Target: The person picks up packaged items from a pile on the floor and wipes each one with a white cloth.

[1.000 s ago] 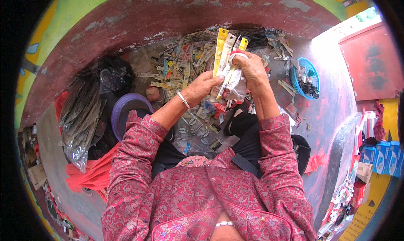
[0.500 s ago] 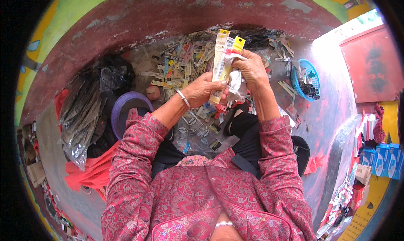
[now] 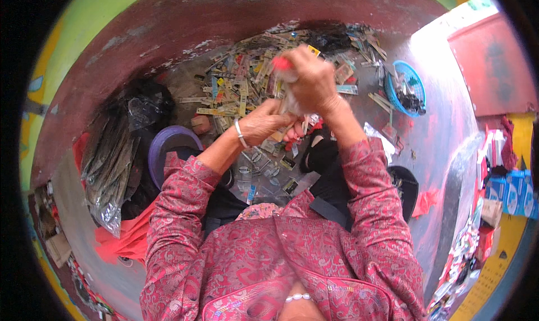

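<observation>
"Two hands meet at the middle of the scene: how do we read the fingers?"

"Left hand [image 3: 261, 123]: thumb and fingers pinch the near end of a pale bundle [image 3: 289, 103]. Right hand [image 3: 312, 77]: fingers curl about its far end, beside a red patch [image 3: 283, 63]; motion blur keeps us from telling how tightly."

"Where do we place the bundle?"

"Between the hands, raised above the scattered strips [image 3: 243, 105] and left of the blue basket [image 3: 414, 77]."

"What do we judge to be good handling?"

"We would keep the left pinch firm, grip evenly on the right without bending anything, and hold the bundle clear of the strips, lest loose ones catch."
</observation>
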Motion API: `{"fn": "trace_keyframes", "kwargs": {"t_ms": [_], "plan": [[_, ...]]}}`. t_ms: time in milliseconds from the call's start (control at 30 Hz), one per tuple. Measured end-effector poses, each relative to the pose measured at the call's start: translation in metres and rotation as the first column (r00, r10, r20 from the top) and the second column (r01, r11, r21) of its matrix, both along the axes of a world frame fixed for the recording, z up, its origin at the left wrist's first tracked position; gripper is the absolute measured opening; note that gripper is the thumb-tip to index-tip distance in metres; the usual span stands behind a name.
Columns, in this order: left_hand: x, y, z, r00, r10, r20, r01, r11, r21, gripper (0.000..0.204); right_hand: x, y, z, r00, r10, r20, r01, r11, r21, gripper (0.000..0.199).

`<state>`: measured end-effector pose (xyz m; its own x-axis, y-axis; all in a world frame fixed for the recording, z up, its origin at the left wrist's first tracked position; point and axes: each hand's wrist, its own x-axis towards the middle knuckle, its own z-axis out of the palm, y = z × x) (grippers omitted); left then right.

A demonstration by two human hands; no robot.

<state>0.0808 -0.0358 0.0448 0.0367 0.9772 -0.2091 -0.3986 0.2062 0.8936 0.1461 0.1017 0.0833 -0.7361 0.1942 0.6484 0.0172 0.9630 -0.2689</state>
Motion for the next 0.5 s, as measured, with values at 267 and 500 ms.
{"fn": "trace_keyframes", "kwargs": {"t_ms": [267,500], "plan": [[-0.012,-0.004,0.013,0.877,0.175,0.447,-0.178,0.983,-0.036,0.023,0.054,0.103,0.013,0.896,-0.443,0.019,0.099,0.158,-0.983,0.022],[-0.010,-0.006,0.008,0.639,-0.224,0.736,0.079,0.971,0.226,0.025,0.015,0.009,0.008,0.812,0.436,-0.387,-0.164,-0.465,-0.870,0.038]]}}
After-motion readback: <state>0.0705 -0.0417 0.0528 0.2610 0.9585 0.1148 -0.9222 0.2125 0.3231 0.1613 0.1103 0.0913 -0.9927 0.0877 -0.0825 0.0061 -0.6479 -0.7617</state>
